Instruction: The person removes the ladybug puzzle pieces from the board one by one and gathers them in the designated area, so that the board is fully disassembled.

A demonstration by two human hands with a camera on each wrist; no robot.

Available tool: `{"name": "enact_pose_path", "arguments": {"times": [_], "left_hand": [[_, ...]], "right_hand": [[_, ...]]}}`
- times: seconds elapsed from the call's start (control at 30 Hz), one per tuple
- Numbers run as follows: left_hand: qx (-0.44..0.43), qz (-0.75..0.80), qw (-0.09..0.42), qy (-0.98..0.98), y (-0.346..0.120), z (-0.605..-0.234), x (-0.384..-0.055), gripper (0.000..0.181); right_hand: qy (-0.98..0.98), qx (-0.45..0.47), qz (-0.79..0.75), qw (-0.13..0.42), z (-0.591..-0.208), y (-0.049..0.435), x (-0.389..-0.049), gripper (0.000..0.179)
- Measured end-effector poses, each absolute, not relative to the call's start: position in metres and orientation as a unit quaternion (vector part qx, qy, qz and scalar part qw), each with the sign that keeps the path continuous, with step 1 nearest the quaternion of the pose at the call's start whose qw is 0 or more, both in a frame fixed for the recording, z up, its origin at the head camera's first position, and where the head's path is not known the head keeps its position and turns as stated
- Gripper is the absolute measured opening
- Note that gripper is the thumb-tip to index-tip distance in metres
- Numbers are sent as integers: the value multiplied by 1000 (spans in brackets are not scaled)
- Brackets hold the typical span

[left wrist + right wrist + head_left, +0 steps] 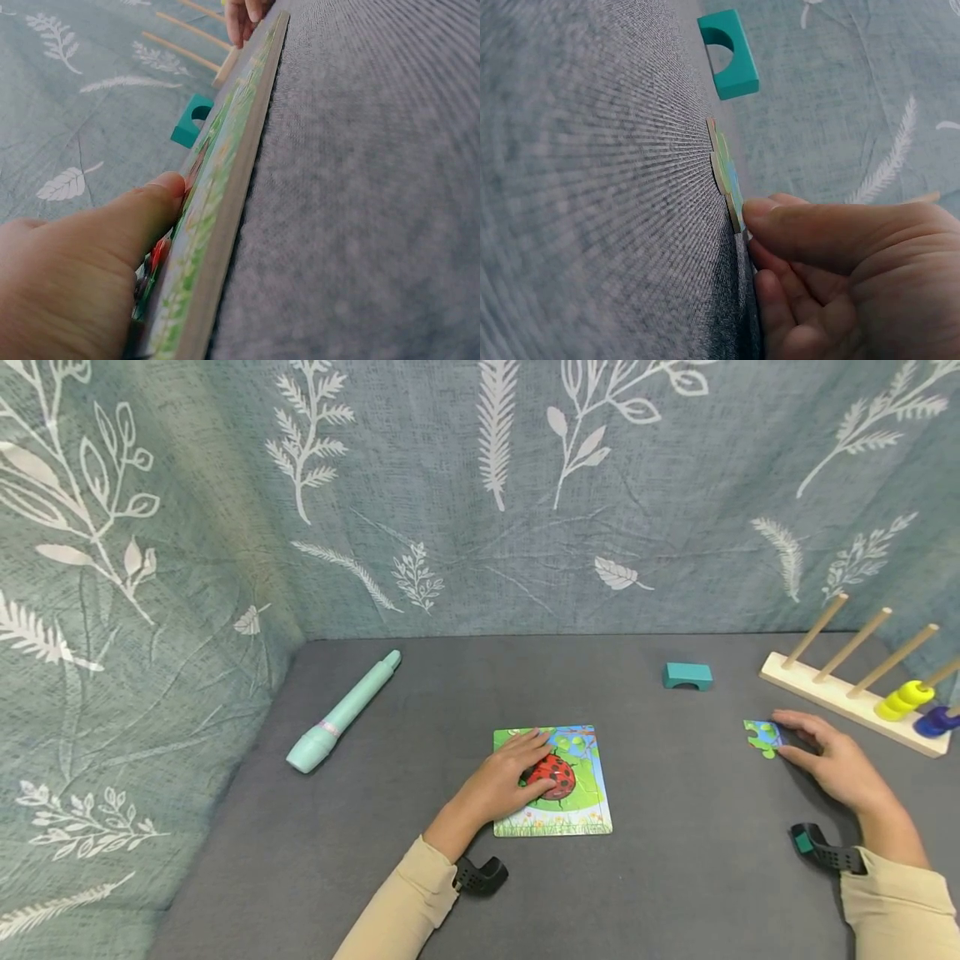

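A ladybug jigsaw puzzle (588, 822) lies on the grey table, its picture of a red ladybug on green partly covered by my left hand (504, 783). That hand rests on the puzzle's left part with fingers extended; in the left wrist view the thumb (154, 206) lies over the picture beside the puzzle's thick edge. Off to the right, my right hand (843, 764) pinches a loose puzzle piece (763, 737) by its right edge. The piece is blue and green with knobbed sides. In the right wrist view the thumb meets the piece (726, 172) close over the table, the other fingers curled.
A teal arch block (687, 676) stands behind, between puzzle and piece. At the far right is a wooden peg stand (825, 685) with yellow and blue rings. A mint-green microphone-shaped toy (341, 714) lies at the left. A leaf-patterned curtain (465, 527) hangs behind the table.
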State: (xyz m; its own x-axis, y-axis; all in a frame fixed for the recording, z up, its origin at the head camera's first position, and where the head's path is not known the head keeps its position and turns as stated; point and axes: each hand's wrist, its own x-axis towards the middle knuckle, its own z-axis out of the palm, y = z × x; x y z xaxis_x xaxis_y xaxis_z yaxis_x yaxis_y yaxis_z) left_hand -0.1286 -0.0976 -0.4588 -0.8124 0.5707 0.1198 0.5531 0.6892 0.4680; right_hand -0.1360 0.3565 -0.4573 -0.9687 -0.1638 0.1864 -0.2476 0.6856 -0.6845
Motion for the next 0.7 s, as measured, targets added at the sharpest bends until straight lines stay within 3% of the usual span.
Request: {"name": "enact_pose_path", "arguments": {"times": [0.43,0.7], "left_hand": [[287,285,-16,915,-111,-460,-129,59],[292,275,-34,916,-126,-464,-125,60]], "right_hand": [[-904,94,415,38,-453,355,-136,51],[-912,75,404,-2,-445,348,-138,61]]}}
